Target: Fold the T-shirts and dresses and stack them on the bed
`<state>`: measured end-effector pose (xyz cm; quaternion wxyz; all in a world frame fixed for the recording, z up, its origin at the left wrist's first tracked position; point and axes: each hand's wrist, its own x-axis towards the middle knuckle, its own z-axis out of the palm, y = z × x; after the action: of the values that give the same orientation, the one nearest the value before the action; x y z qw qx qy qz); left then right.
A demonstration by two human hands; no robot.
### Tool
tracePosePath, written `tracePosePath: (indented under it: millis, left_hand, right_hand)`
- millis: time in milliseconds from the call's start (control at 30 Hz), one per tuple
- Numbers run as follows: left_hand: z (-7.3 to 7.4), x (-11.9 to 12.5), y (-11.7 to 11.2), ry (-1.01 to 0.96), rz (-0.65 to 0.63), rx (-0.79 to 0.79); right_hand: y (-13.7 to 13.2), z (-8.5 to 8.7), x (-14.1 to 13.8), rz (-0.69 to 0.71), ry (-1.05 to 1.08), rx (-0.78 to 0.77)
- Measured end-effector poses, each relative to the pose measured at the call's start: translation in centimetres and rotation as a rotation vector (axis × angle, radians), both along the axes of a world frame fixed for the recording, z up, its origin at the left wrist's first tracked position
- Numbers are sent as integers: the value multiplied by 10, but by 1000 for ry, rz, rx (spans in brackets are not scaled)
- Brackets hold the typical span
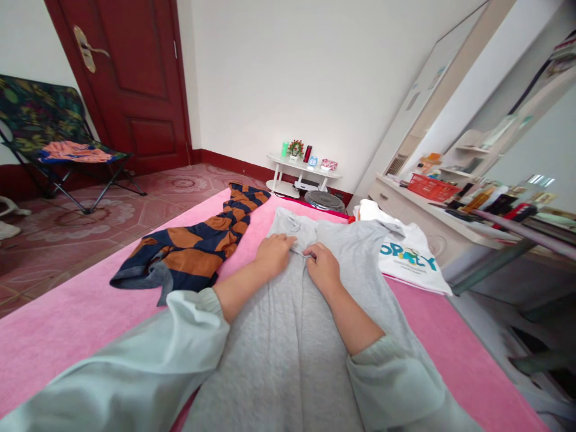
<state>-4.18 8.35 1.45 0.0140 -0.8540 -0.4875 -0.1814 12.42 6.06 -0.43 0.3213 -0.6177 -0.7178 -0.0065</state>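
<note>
A light grey garment (288, 348) is spread lengthwise over the pink bed cover (432, 324), its far end slightly bunched. Near that far end, my left hand (275, 255) has its fingers closed on the grey cloth. Just to its right, my right hand (323, 267) pinches a fold of the same garment between thumb and curled fingers. The two hands are a short gap apart. To the left lies a crumpled orange-and-navy striped garment (198, 249). On the right, a white printed T-shirt (411, 258) lies partly under the grey garment's edge.
A white side table (306, 165) with small items stands beyond the bed. Along the right, a dresser (454, 210) carries a red basket (432, 187) and several bottles. A folding chair (45, 129) stands at the left by a dark red door (144, 78).
</note>
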Motion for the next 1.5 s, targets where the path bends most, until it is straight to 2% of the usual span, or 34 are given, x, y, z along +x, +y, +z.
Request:
tracePosePath:
  millis: [100,233,300,467,600,667,767,867,967,1133,1333,1500]
  left_hand:
    - [12,2,10,130,-49,45]
    - [19,4,2,160,-119,171]
    - [15,4,-5,151,-156,211]
    - [-5,3,-13,60,-131,129]
    - [-10,3,-9,5,-111,101]
    - [-10,3,-7,-17,-116,83]
    - [-11,3,-5,-48,-124,75]
    - [-13,2,-4,-90,-131,60]
    - [-14,1,-3,-201,-99,36]
    - [-16,-2,1,-380,83,-39]
    - [-15,-2,6,-395,15,-105]
    - [-14,-3,7,-394,31,-112]
  right_hand:
    - [0,0,0,0,7,-2]
    - [0,1,1,-5,13,-10]
    - [-2,1,0,-17,8,-17]
    - [-4,7,-6,-106,-130,10]
    - [26,21,-11,-150,-247,3]
    - [54,27,-14,-111,-173,47]
    - [103,32,-20,10,52,90]
    - [142,28,-27,51,342,-59]
    - [161,20,-30,-7,611,-258]
    - [155,9,-19,-8,813,-341]
    - [131,15,-6,104,1056,-284]
    - [130,25,-10,240,1071,-244]
